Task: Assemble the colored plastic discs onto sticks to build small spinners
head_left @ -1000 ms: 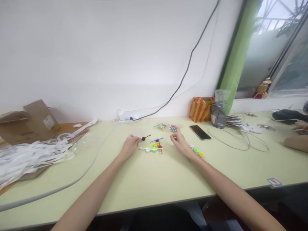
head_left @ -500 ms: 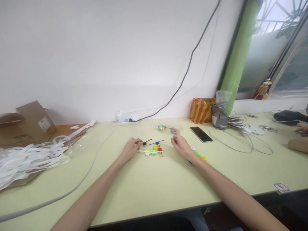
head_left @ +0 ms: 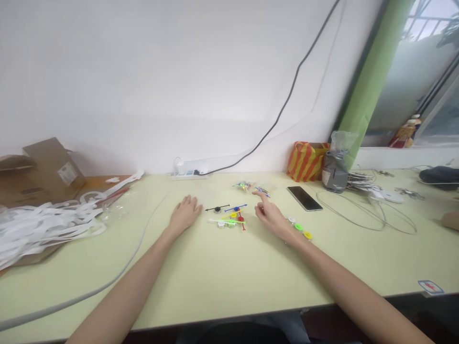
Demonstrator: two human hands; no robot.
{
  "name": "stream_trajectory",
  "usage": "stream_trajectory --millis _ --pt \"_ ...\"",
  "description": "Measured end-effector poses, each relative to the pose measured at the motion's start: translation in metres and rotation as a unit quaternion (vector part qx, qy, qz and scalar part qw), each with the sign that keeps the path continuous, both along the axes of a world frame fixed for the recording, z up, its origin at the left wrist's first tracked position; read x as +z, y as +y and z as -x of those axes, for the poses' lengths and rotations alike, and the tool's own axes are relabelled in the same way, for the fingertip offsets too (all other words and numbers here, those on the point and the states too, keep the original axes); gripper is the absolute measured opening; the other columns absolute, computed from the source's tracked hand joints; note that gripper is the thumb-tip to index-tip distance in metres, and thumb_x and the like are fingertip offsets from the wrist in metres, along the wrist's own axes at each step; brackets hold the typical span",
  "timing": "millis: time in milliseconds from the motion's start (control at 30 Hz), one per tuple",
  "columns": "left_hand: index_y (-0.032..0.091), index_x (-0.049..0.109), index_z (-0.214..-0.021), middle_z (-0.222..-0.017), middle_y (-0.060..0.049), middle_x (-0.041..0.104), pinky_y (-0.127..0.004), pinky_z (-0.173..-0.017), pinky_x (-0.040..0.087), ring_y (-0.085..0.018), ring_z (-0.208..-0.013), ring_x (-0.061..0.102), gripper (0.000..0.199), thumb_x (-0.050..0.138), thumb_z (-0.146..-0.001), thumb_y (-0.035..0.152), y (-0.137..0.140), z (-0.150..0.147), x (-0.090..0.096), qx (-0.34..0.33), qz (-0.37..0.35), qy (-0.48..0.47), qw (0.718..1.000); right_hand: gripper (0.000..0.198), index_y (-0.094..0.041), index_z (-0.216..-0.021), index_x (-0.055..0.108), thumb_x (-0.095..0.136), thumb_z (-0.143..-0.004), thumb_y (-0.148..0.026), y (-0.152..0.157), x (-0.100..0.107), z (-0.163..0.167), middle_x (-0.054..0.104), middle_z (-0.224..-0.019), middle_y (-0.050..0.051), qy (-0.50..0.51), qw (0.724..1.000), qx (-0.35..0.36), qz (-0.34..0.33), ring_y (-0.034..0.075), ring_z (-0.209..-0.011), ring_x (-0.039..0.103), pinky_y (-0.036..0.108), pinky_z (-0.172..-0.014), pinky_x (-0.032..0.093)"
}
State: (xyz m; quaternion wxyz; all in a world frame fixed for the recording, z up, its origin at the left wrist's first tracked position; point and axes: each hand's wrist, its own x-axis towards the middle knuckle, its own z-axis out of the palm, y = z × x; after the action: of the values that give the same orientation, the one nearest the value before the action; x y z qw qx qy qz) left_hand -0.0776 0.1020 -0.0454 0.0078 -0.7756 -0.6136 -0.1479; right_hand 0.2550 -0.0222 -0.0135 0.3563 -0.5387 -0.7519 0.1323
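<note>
1. Left hand (head_left: 184,214) — loosely spread, holding nothing, at the pale green tabletop (head_left: 201,272), just beside a black plastic arrow spinner (head_left: 217,209).
2. Right hand (head_left: 270,216) — half open, index finger extended, seemingly empty, though its curled fingers are partly hidden.
3. Blue, yellow, red, green and white plastic arrow spinners (head_left: 232,222) lie clustered between the hands.

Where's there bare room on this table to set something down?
Widest patch: between your left forearm and right forearm, from the coloured arrow pieces to the front of the table. Another: between the phone, right forearm and sticker. Crowded: around those pieces, between left hand and right hand; white strips, far left.
</note>
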Motion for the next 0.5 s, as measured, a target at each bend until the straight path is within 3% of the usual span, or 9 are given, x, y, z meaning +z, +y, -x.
stream_trajectory --millis 167,267,367,500 --pt "0.016 0.055 -0.140 -0.154 -0.017 0.043 -0.058 -0.115 0.031 -0.037 -0.148 0.029 0.047 0.032 -0.102 0.030 -0.006 0.000 0.009 0.016 -0.027 0.000 1.000 0.050 -0.020 -0.143 0.035 0.036 -0.093 -0.020 -0.003 0.002 0.001 0.044 -0.063 -0.006 -0.015 1.000 0.005 -0.001 0.019 -0.059 0.046 0.028 -0.062 0.033" --pt "0.020 0.049 -0.147 -0.159 -0.014 0.036 -0.056 -0.116 0.030 -0.036 -0.149 0.028 0.049 0.026 -0.105 0.031 -0.017 -0.007 0.025 0.018 -0.142 -0.031 0.989 0.049 -0.019 -0.143 0.036 0.036 -0.094 -0.020 -0.003 0.004 0.000 0.046 -0.064 -0.005 -0.012 1.000 -0.012 -0.015 0.019 -0.060 0.047 0.029 -0.063 0.035" --pt "0.027 0.044 -0.151 -0.165 -0.008 0.024 -0.049 -0.119 0.029 -0.029 -0.150 0.028 0.047 0.029 -0.106 0.030 -0.032 -0.020 0.041 -0.078 -0.270 -0.059 0.958 0.051 -0.020 -0.145 0.036 0.038 -0.094 -0.020 -0.003 0.005 0.000 0.056 -0.075 -0.001 0.015 0.998 -0.035 -0.052 0.020 -0.066 0.053 0.031 -0.067 0.040" --pt "0.035 0.044 -0.150 -0.165 -0.008 0.024 -0.049 -0.114 0.037 -0.029 -0.145 0.037 0.047 0.037 -0.105 0.023 -0.046 -0.036 0.050 -0.205 -0.327 -0.060 0.920 0.053 -0.024 -0.147 0.038 0.043 -0.094 -0.020 -0.001 0.004 0.001 0.063 -0.110 0.009 0.067 0.988 -0.019 -0.136 0.023 -0.093 0.060 0.037 -0.085 0.048"
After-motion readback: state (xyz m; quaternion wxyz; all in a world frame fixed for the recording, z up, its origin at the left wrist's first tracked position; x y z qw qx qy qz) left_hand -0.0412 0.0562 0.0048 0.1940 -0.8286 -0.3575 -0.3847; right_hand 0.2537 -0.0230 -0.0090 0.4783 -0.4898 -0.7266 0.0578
